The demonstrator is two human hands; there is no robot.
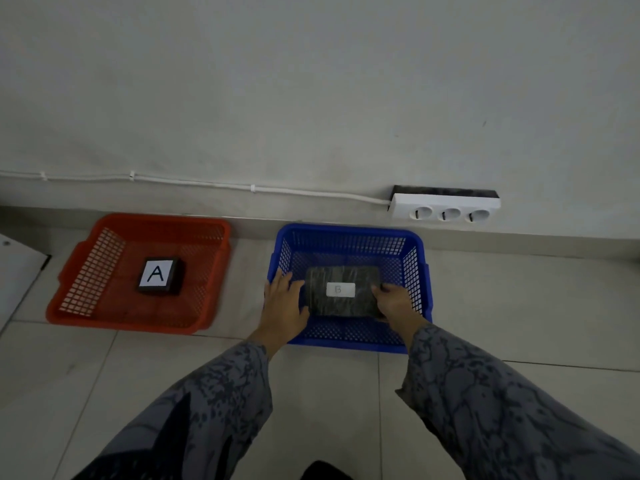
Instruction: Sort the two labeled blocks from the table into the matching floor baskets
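Blue plastic mesh surrounds the block marked B [341, 291], which sits in the blue basket [349, 232] between your hands, while the A block [159, 275] already lies in the red basket [104, 223]. Your left hand [282, 303] rests beside it with fingers spread loose; your right hand [398, 301] curls over its right edge. It looks rigid, fairly hefty and glossy-wrapped, so grip both short ends.
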